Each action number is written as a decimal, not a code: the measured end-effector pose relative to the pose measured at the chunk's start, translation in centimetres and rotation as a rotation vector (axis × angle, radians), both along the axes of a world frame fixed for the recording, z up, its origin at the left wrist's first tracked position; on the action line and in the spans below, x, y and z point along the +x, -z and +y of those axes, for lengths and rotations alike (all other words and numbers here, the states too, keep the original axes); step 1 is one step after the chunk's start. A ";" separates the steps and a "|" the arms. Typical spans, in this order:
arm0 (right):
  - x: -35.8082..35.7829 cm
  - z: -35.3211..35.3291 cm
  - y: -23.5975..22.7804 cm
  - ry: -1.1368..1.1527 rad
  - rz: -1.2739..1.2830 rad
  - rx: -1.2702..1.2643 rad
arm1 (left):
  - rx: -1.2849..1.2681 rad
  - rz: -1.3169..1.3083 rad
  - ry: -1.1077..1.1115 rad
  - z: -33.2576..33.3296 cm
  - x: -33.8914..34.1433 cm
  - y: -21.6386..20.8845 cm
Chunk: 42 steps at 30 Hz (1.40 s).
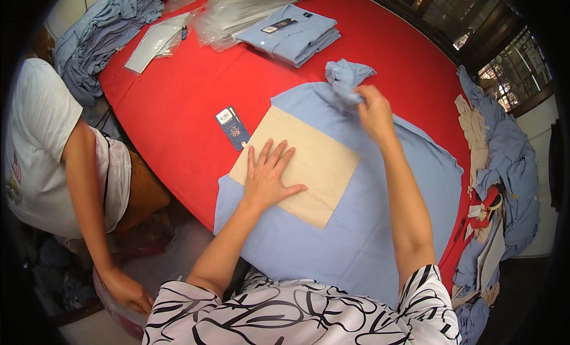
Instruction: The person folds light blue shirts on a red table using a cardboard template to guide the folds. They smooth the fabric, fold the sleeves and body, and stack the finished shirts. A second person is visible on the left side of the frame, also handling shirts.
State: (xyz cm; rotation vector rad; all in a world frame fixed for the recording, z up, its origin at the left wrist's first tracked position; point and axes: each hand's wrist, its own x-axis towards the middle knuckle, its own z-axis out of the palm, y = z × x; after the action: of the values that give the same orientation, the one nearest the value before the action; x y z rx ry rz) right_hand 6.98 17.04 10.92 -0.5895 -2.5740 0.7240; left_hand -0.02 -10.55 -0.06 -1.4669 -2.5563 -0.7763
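Note:
A light blue shirt (392,185) lies spread on the red-covered table in front of me. On its middle rests a tan cardboard sheet (320,167), set at a slant. My left hand (270,170) presses flat on the cardboard, fingers spread. Farther off to the right, my right hand (375,110) is closed on the bunched shirt sleeve (345,81), which it lifts at the shirt's far edge. Just left of the cardboard lies a dark blue hang tag (232,129) with a white label.
Folded blue shirts (290,33) are stacked at the far side, beside clear plastic bags (237,13) and a white packet (155,43). Piles of blue garments (101,39) edge the table left and right (510,161). A co-worker (65,149) at left reaches down into a plastic bag (169,259).

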 end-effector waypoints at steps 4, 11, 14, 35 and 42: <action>4.1 -5.9 -5.7 -0.766 -0.141 -0.413 | 0.048 -0.085 -0.024 -1.2 0.4 0.0; 0.4 -9.6 10.9 -0.260 -0.114 0.344 | 0.222 -0.264 -0.110 -0.8 -1.7 4.8; 1.4 -13.7 10.1 -0.279 -0.131 0.342 | 0.464 -0.168 -0.108 0.2 -2.6 5.4; 47.2 -7.8 2.4 0.900 -0.210 0.370 | 0.331 -0.109 0.036 -1.4 -2.8 4.4; 50.4 -11.0 5.9 1.007 -0.290 0.257 | 0.088 -0.197 0.140 -1.6 -3.2 1.6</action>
State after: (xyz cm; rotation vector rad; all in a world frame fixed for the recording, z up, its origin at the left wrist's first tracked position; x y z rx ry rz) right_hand 57.36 6.00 5.02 -1.7769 -2.0981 -0.0440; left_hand -3.26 -12.19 -1.68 -1.6298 -2.5371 -1.0902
